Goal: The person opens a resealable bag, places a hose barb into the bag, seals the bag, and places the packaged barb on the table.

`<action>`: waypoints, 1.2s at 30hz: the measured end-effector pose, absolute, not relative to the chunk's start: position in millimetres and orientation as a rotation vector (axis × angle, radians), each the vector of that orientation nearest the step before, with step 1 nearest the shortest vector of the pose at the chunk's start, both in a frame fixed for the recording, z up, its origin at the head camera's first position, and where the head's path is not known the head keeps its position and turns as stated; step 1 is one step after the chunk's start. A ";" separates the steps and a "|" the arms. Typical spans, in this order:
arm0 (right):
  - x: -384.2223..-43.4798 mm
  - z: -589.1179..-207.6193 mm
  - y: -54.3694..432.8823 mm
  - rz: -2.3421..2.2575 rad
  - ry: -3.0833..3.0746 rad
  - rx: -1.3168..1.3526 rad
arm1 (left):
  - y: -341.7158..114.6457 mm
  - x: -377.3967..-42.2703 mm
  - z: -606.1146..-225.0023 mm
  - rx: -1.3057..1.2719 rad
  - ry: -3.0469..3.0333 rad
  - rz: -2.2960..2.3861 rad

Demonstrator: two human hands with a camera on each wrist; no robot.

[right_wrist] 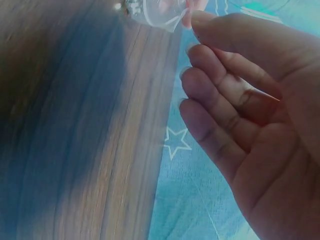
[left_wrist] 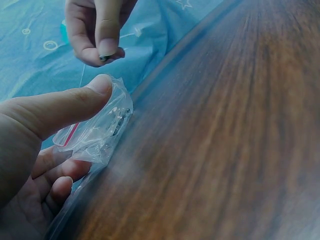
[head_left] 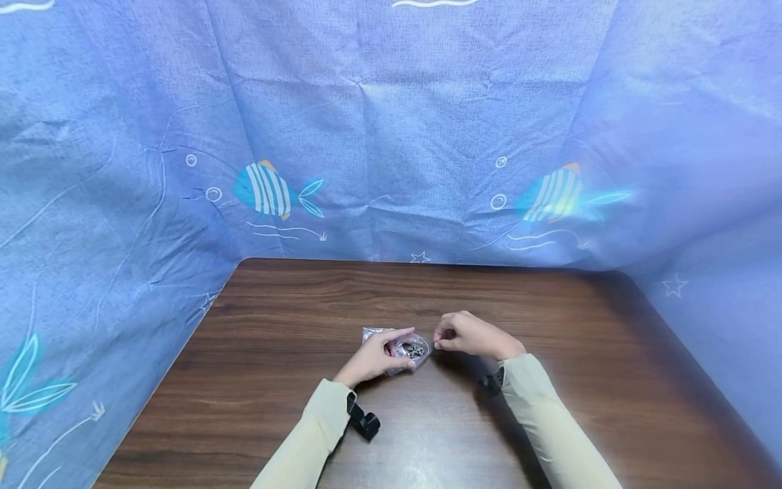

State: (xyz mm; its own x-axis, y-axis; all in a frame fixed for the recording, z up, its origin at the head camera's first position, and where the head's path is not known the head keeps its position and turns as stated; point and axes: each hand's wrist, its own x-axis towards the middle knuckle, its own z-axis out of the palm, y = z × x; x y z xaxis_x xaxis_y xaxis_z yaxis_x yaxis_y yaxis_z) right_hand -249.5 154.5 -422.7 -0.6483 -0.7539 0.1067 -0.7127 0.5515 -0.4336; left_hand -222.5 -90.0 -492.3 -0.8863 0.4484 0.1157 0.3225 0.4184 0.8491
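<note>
My left hand (head_left: 371, 354) grips a small clear zip bag (left_wrist: 95, 137) with a red strip, thumb on one side and fingers on the other. Its mouth is spread toward the right. Inside, small shiny metal pieces (head_left: 413, 350) lie bunched together. Just right of the bag, my right hand (head_left: 473, 336) pinches a tiny dark metal piece (left_wrist: 104, 58) between thumb and forefinger; most of it is hidden by the fingertips. In the right wrist view, the right hand's other fingers (right_wrist: 210, 100) are bent loosely.
More clear plastic (head_left: 374, 332) lies by the back of the left hand on the dark wooden table (head_left: 293, 305). A blue curtain (head_left: 415, 136) printed with fish hangs behind the table and along its sides. Each wrist wears a black strapped camera (head_left: 366, 424).
</note>
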 end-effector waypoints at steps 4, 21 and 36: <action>-249.8 -423.6 148.1 -0.712 2.691 -1.284 | -90.4 -222.6 -492.7 0.685 2.538 1.465; -248.3 -429.0 127.9 -0.805 2.682 -1.333 | -89.8 -223.2 -492.7 0.707 2.544 1.469; -249.3 -432.4 119.3 -0.813 2.683 -1.342 | -89.7 -222.5 -491.6 0.702 2.534 1.472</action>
State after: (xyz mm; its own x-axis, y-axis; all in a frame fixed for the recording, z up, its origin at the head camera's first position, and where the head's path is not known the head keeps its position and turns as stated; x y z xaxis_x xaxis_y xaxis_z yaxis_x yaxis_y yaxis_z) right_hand -249.3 119.3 -432.4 -0.6267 -0.7540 0.1971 -0.7365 0.4903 -0.4660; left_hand -222.5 -89.7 -491.6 -0.8835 0.4530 0.1191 0.3279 0.4166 0.8479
